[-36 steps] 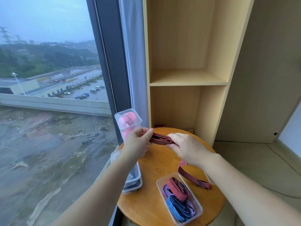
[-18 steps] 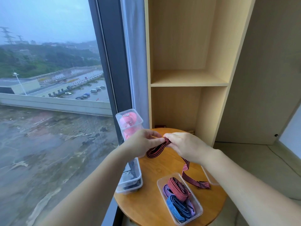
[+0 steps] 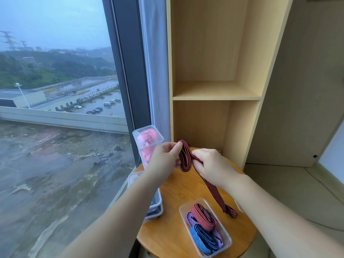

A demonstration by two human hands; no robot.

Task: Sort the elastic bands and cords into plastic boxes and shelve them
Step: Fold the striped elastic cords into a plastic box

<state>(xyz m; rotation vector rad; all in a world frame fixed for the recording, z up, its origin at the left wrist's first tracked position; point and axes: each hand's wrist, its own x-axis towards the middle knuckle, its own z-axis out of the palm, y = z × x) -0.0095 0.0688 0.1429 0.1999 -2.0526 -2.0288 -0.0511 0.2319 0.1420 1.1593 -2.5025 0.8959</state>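
A red-and-black striped elastic band (image 3: 186, 159) is held above the round wooden table (image 3: 173, 228). My left hand (image 3: 164, 161) pinches its folded loop at the top. Just to the right, my right hand (image 3: 212, 165) grips the band; the loose tail runs down to the tabletop. An open clear plastic box (image 3: 226, 237) at the table's front holds folded red, purple and blue striped bands. A tall clear box with pink bands (image 3: 148, 144) stands at the back left.
Stacked clear boxes (image 3: 157, 207) sit on the table's left edge, partly hidden by my left forearm. A light wooden shelf unit (image 3: 216, 94) rises behind the table with two bare compartments. A large window is to the left.
The folded loop has turned from lying level to standing upright between my hands. More band is gathered in, and the hanging tail has pulled straighter.
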